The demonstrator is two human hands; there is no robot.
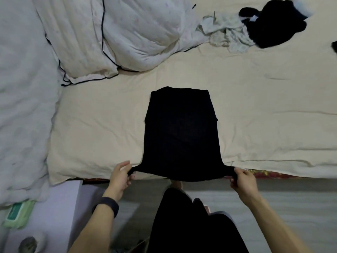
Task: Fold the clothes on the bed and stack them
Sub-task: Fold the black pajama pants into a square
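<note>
Head view: 1 black garment [180, 136] lies flat on the cream sheet [255, 99], mid-bed. Its far end is narrow and smoothed, and its near hem reaches the bed's near edge and hangs just past it. Both hands are at that hem. L hand [121, 175] pinches the near-left corner w/ thumb & curled fingers, and R hand [243, 181] pinches the near-right corner the same way. The hem is pulled taut between them, so the corners stretch into small points and the rest of the cloth lies beyond the grip, away from the person. A dark wristband [107, 206] sits on the L wrist. Toward the bed's far right corner there's 1 loose heap: 1 crumpled black item [273, 24] touching 1 crumpled pale item [228, 33]. A dark scrap [334, 46] shows at the right frame edge; can't tell what it is. A bunched white duvet w/ dark piping [127, 33] lies along the far left, and a pale quilt [23, 88] runs down the bed's left edge. Off the bed's near left corner, 1 green wipes pack [18, 214] sits partly on a white bedside unit [60, 207], just under the quilt's end.
</note>
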